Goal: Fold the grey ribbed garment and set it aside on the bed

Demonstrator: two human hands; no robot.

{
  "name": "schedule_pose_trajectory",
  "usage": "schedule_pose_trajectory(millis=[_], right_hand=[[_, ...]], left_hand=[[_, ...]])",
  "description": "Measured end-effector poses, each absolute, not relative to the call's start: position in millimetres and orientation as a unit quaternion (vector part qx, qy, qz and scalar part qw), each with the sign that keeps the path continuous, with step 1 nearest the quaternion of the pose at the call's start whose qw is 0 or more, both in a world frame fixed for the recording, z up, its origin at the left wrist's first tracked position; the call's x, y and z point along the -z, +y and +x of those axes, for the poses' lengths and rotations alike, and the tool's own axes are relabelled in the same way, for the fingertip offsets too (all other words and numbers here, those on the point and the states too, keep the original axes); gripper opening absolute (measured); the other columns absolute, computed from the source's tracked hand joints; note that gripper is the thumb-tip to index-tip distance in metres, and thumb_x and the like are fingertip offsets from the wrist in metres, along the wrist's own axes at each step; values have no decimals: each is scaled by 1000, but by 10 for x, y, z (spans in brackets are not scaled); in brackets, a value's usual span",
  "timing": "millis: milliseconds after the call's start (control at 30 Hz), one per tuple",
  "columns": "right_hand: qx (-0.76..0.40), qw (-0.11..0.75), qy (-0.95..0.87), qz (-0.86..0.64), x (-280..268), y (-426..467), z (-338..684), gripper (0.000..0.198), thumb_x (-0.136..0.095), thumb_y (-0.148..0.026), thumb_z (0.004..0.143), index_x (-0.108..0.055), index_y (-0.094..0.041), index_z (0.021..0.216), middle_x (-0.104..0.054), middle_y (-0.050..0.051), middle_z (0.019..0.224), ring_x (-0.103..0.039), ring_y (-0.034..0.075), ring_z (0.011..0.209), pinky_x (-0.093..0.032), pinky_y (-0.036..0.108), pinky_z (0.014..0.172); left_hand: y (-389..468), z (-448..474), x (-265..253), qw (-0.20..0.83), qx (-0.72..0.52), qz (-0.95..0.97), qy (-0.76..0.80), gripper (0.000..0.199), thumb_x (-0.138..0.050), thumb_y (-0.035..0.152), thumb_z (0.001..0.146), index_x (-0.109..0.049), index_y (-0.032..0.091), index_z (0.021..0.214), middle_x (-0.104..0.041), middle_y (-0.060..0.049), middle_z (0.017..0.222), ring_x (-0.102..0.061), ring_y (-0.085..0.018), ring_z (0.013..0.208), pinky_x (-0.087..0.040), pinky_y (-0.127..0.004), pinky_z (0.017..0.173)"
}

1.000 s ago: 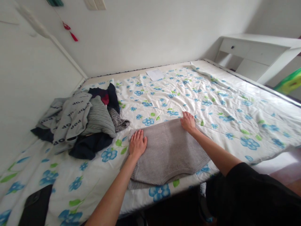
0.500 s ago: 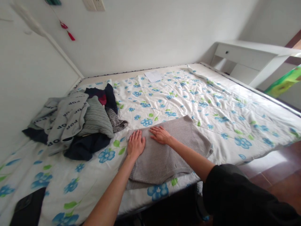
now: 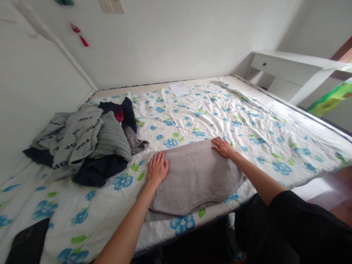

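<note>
A grey-beige ribbed knit sweater lies folded on the bed near its front edge, with a curved neckline towards me. My left hand rests flat on its far left corner, fingers extended. On the far right corner lies my right hand, palm down with the fingers spread a little. Neither hand grips the cloth. Left of the sweater is a heap of clothes, with a grey garment lettered POP, a grey-green ribbed knit and a dark navy piece.
A floral sheet covers the bed. At the lower left lies a black phone. A white paper sits near the wall. White furniture with a drawer stands at the back right. A red tassel hangs on the wall.
My right hand has slid right across the sweater, from beside my left hand to the far right corner. My left hand stays in place on the cloth.
</note>
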State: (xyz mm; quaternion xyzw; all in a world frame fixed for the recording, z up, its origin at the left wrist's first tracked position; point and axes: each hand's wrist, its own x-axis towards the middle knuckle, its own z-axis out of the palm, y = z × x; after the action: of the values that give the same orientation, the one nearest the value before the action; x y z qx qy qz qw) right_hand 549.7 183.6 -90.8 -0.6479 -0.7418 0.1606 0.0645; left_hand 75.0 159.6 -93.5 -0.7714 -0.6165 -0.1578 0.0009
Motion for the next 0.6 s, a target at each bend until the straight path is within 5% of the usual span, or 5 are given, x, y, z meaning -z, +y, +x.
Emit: schedule_pose_trajectory(millis=[333, 600], right_hand=[[-83, 67, -698, -708, 591, 1885, 4429, 63, -45, -45, 119, -53, -13, 171, -50, 21, 177, -34, 44, 168, -26, 64, 137], [-173, 151, -828, -512, 563, 1682, 2607, 62, -46, -44, 115, -58, -23, 172, -56, 11, 175, -39, 38, 170, -26, 56, 139]], left_hand=[[1570, 773, 921, 24, 121, -776, -619, 67, -39, 39, 111, -58, 13, 169, -52, -14, 179, -48, -35, 167, -32, -52, 141], [1548, 740, 916, 9, 116, -784, -610, 67, -37, 40, 113, -57, 8, 169, -51, -16, 179, -47, -37, 167, -33, -53, 140]])
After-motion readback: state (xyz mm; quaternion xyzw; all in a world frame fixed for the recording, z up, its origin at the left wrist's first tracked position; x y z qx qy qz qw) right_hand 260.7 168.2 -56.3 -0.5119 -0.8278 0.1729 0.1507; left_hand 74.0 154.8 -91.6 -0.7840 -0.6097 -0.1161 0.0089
